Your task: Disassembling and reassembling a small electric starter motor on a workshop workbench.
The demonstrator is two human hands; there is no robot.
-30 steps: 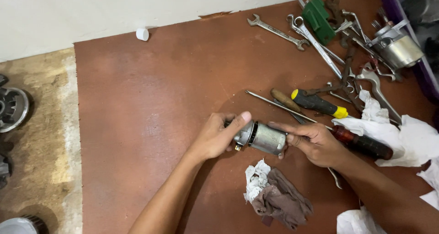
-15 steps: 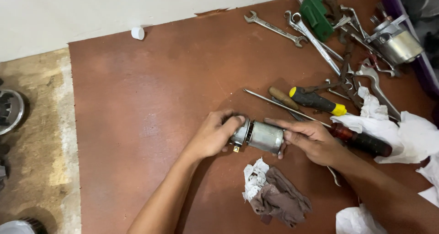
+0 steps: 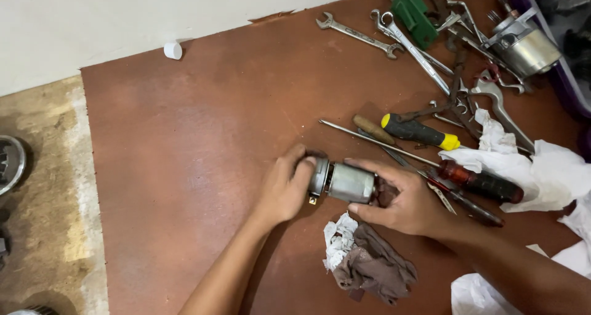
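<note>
— What have you got hold of there?

— A short grey metal motor cylinder (image 3: 348, 182), lying on its side on the reddish-brown board (image 3: 203, 142), near the middle of its front half. My left hand (image 3: 284, 189) is closed over the end cap, fingers wrapped round the rim. My right hand (image 3: 403, 198) is clamped on the other end, thumb over the top and fingers underneath.

— How does it handle?

— I judge it heavy for its size: solid metal, rigid, nothing that gives. The smooth casing looks slick, probably oily given the rags about, so I hold it by the two ends, where the cap's edge offers some bite, and not by the bare middle.

— Fragile?

— The body, hardly. A small tab sticks out below the cap; I would keep my grip off that.

— And what is lying around you?

— One crumpled brown-and-white rag (image 3: 366, 259) just in front of the cylinder. Three screwdrivers beside my right hand: one with a black-and-yellow handle (image 3: 418, 131), one with a dark red handle (image 3: 483, 182), one with a brown wooden handle (image 3: 372, 129). One long thin steel rod (image 3: 375, 141). One open-ended steel spanner (image 3: 357, 35) lies alone; more are tangled in the pile beyond, too overlapped to count. One green plastic block (image 3: 411, 10), one second silver motor housing (image 3: 526, 44), one small white cap (image 3: 173, 49) by the wall, and crumpled white paper (image 3: 548, 173) on the right.
</note>
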